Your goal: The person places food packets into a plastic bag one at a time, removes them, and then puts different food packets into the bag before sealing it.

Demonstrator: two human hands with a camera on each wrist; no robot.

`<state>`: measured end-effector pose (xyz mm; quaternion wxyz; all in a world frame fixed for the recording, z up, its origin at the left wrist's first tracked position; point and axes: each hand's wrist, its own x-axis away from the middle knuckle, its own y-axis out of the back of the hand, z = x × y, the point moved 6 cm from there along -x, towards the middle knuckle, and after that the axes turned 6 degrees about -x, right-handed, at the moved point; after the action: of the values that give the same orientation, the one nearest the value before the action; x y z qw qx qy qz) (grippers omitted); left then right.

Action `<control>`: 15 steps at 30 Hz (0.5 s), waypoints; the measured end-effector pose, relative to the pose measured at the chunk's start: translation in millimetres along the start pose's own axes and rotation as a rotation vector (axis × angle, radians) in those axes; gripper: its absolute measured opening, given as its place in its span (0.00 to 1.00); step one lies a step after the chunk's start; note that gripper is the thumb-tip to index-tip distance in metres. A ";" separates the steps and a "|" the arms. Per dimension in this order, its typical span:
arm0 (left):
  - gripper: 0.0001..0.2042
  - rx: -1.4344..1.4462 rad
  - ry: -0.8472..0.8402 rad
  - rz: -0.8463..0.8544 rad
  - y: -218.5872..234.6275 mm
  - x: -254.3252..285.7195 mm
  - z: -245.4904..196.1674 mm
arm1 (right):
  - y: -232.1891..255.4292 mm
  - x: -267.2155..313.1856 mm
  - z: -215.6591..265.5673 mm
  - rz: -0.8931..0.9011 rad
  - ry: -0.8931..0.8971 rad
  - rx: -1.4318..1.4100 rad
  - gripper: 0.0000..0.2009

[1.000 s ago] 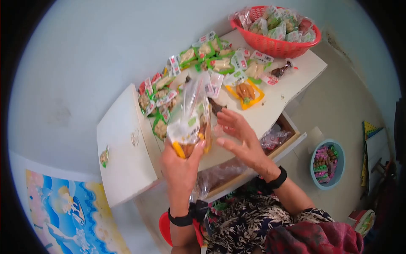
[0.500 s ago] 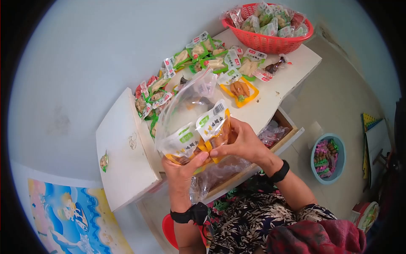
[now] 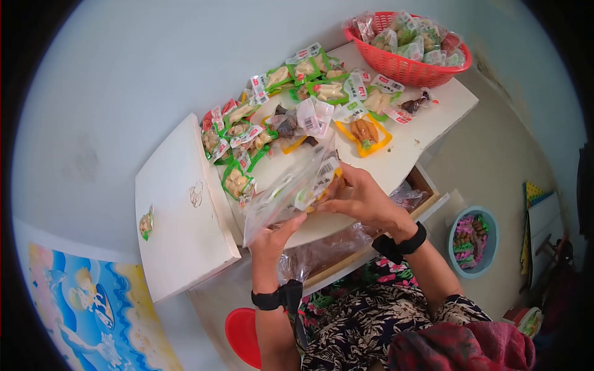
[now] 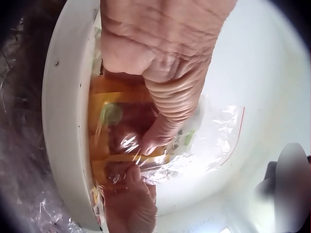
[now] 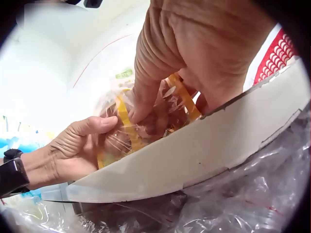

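Observation:
Between both hands is a clear zip bag (image 3: 278,195) containing yellow-edged packets of brown food (image 4: 129,128). My left hand (image 3: 272,241) grips its lower left part, thumb across the front. The right hand (image 3: 365,198) pinches the bag's right side around a packet (image 3: 327,179), thumb in front, as the right wrist view also shows. The bag's top leans to the left over the white table. Beyond it lie a packet of dark food (image 3: 288,123), a loose yellow-edged packet (image 3: 365,131) and several green-edged packets (image 3: 328,91).
A red basket (image 3: 402,69) of packets stands at the table's (image 3: 427,127) far right corner. Below the near edge, an open drawer (image 3: 431,208) holds clear plastic bags (image 3: 328,244). On the floor at right is a blue basin (image 3: 493,247) with colourful packets.
The right hand, first raised open and apart, has come to the bag and taken hold of its right side. Since then the bag has turned and tilted, its top swinging down to the left.

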<state>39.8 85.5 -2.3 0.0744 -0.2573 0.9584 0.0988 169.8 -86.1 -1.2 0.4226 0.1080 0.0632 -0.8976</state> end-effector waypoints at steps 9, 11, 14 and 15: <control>0.24 0.102 -0.055 -0.007 -1.0 0.4 -0.8 | 0.4 -3.7 -1.2 -0.039 0.046 0.110 0.33; 0.23 0.062 -0.067 0.010 -2.1 -1.7 -7.7 | -5.0 -6.4 16.7 -0.100 0.196 0.024 0.34; 0.23 0.037 -0.061 0.001 -5.8 -0.5 -14.0 | -9.2 -9.9 27.6 -0.154 0.241 -0.023 0.36; 0.22 0.035 -0.060 -0.006 -7.7 -1.3 -16.1 | -7.4 -12.1 28.0 -0.167 0.231 -0.024 0.36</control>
<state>43.4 75.9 12.5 0.1076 -0.2560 0.9565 0.0896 167.7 -78.1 29.0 0.3375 0.1999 0.1307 -0.9105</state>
